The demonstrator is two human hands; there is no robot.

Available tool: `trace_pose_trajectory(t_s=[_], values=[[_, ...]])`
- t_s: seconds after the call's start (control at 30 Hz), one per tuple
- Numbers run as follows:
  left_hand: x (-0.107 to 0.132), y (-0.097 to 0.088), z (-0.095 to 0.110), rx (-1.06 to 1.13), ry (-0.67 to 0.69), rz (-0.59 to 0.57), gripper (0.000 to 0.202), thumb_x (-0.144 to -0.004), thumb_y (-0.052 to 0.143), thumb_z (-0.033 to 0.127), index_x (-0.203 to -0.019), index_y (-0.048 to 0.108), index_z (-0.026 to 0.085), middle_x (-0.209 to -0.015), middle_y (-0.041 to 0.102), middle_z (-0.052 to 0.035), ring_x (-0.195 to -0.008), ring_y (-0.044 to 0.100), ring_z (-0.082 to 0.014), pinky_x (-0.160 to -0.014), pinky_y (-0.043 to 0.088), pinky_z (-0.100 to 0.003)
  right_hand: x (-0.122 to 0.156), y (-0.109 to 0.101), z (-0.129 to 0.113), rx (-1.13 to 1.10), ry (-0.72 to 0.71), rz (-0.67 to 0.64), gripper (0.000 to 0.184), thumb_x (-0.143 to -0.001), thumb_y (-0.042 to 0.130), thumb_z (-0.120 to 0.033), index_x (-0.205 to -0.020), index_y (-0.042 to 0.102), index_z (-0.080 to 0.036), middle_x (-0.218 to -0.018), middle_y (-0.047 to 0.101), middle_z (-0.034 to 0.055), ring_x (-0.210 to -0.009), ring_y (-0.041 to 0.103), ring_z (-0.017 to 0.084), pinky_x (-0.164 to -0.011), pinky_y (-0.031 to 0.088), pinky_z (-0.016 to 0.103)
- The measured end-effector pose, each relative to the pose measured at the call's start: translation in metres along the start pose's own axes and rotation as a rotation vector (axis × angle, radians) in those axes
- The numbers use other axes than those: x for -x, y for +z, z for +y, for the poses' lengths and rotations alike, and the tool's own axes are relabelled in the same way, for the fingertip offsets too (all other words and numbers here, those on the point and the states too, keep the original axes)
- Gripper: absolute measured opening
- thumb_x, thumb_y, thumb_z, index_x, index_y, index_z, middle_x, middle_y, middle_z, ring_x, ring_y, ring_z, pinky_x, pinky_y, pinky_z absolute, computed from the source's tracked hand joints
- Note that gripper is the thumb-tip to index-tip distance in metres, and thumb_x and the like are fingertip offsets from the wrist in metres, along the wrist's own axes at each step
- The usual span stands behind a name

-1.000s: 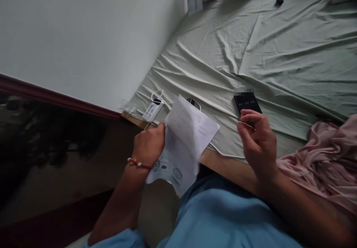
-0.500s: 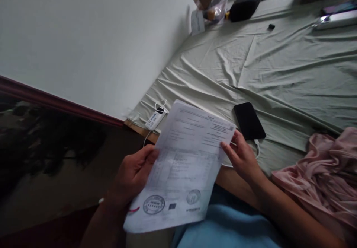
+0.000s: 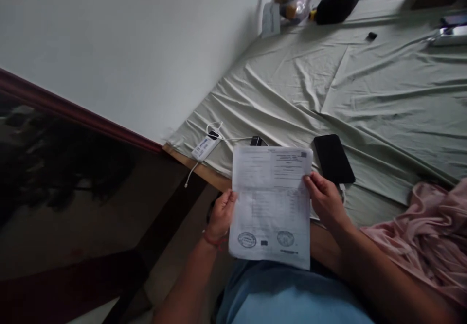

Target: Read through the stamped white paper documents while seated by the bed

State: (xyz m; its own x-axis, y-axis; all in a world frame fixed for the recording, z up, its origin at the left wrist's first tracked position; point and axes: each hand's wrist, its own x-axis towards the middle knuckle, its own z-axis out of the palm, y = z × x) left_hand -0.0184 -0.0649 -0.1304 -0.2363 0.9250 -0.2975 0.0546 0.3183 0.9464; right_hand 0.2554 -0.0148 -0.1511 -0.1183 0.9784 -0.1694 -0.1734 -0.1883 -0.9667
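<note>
A printed paper document with two round stamps near its lower edge is held up over my lap. My left hand pinches its left edge, with a red string around the wrist. On the opposite edge, higher up, my right hand grips the sheet between thumb and fingers. Just beyond the right hand lies a black phone with a white cable plugged into its lower end. The print is too blurred to read.
A white power strip with a cable lies near the wall. Behind the sheet sits a small black object. Pink cloth is bunched at right on the green bedsheet. A black case stands at the back.
The document has swung from tilted to nearly upright and sits farther from me and to the right. My left hand has moved right and away with it; both hands keep their grip.
</note>
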Motion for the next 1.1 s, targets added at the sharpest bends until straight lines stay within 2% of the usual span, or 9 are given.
trace_pose_trajectory(t_s=[0.13, 0.23, 0.3, 0.4, 0.53, 0.67, 0.77, 0.93, 1.1], values=[[-0.008, 0.003, -0.022, 0.042, 0.024, -0.012, 0.052, -0.083, 0.068, 0.064, -0.102, 0.07, 0.015, -0.106, 0.072, -0.0087, -0.095, 0.066, -0.0192, -0.083, 0.054, -0.026, -0.005, -0.01, 0.003, 0.093, -0.031, -0.016, 0.046, -0.094, 0.058, -0.061, -0.112, 0.064, -0.019, -0.104, 0.066, 0.0078, -0.085, 0.063, 0.02, -0.075, 0.054, 0.029], [-0.014, 0.008, -0.016, 0.207, -0.024, -0.104, 0.06, -0.085, 0.067, 0.061, -0.128, 0.062, 0.02, -0.126, 0.067, -0.0097, -0.121, 0.061, -0.0241, -0.104, 0.052, -0.034, -0.007, -0.012, 0.002, 0.116, -0.034, -0.047, 0.045, -0.095, 0.057, -0.061, -0.109, 0.065, -0.019, -0.104, 0.066, 0.0077, -0.084, 0.063, 0.019, -0.075, 0.054, 0.028], [-0.019, 0.013, -0.008, 0.331, -0.062, -0.142, 0.067, -0.081, 0.073, 0.061, -0.133, 0.059, 0.02, -0.126, 0.068, -0.0109, -0.125, 0.06, -0.0274, -0.109, 0.05, -0.04, -0.006, -0.009, 0.001, 0.108, -0.025, -0.098, 0.045, -0.094, 0.058, -0.06, -0.107, 0.065, -0.018, -0.101, 0.066, 0.0075, -0.082, 0.063, 0.019, -0.072, 0.053, 0.027], [-0.027, 0.021, 0.003, 0.407, -0.167, -0.103, 0.065, -0.07, 0.085, 0.054, -0.118, 0.068, 0.013, -0.119, 0.07, -0.0142, -0.122, 0.062, -0.0332, -0.111, 0.051, -0.046, -0.004, -0.004, 0.0, 0.037, -0.004, -0.151, 0.045, -0.093, 0.06, -0.06, -0.106, 0.064, -0.018, -0.101, 0.066, 0.0072, -0.084, 0.063, 0.019, -0.074, 0.053, 0.027], [-0.029, 0.026, 0.008, 0.405, -0.195, -0.157, 0.06, -0.067, 0.089, 0.046, -0.114, 0.071, 0.012, -0.118, 0.071, -0.014, -0.116, 0.065, -0.0347, -0.107, 0.054, -0.049, 0.0, -0.003, 0.003, 0.031, 0.042, -0.037, 0.047, -0.092, 0.061, -0.061, -0.113, 0.064, -0.019, -0.105, 0.065, 0.0057, -0.088, 0.062, 0.018, -0.075, 0.051, 0.025], [-0.026, 0.022, 0.004, 0.26, -0.166, -0.256, 0.059, -0.072, 0.085, 0.049, -0.115, 0.071, 0.012, -0.118, 0.071, -0.0144, -0.112, 0.068, -0.0325, -0.101, 0.058, -0.044, 0.001, -0.007, 0.011, 0.054, 0.073, 0.023, 0.048, -0.092, 0.061, -0.062, -0.115, 0.066, -0.02, -0.104, 0.065, 0.0047, -0.088, 0.061, 0.017, -0.072, 0.049, 0.022], [-0.025, 0.021, 0.0, 0.212, -0.123, -0.241, 0.059, -0.073, 0.083, 0.052, -0.115, 0.072, 0.011, -0.12, 0.07, -0.0148, -0.111, 0.068, -0.0307, -0.098, 0.059, -0.039, 0.001, -0.008, 0.014, 0.001, 0.073, 0.005, 0.048, -0.092, 0.062, -0.063, -0.115, 0.065, -0.021, -0.106, 0.065, 0.0042, -0.088, 0.061, 0.016, -0.073, 0.049, 0.021], [-0.02, 0.028, 0.001, 0.321, -0.219, -0.181, 0.067, -0.068, 0.087, 0.05, -0.12, 0.069, 0.011, -0.117, 0.071, -0.015, -0.106, 0.069, -0.0313, -0.094, 0.061, -0.041, -0.002, -0.005, -0.002, 0.001, 0.031, -0.01, 0.047, -0.092, 0.063, -0.063, -0.106, 0.06, -0.019, -0.097, 0.064, 0.0043, -0.077, 0.057, 0.014, -0.065, 0.046, 0.02], [-0.016, 0.033, 0.001, 0.367, -0.165, -0.198, 0.066, -0.07, 0.086, 0.05, -0.122, 0.068, 0.013, -0.124, 0.069, -0.0145, -0.114, 0.066, -0.0321, -0.099, 0.059, -0.042, -0.004, -0.005, -0.019, 0.014, -0.018, 0.003, 0.047, -0.09, 0.065, -0.062, -0.096, 0.058, -0.016, -0.084, 0.06, 0.003, -0.068, 0.051, 0.011, -0.058, 0.042, 0.018]])
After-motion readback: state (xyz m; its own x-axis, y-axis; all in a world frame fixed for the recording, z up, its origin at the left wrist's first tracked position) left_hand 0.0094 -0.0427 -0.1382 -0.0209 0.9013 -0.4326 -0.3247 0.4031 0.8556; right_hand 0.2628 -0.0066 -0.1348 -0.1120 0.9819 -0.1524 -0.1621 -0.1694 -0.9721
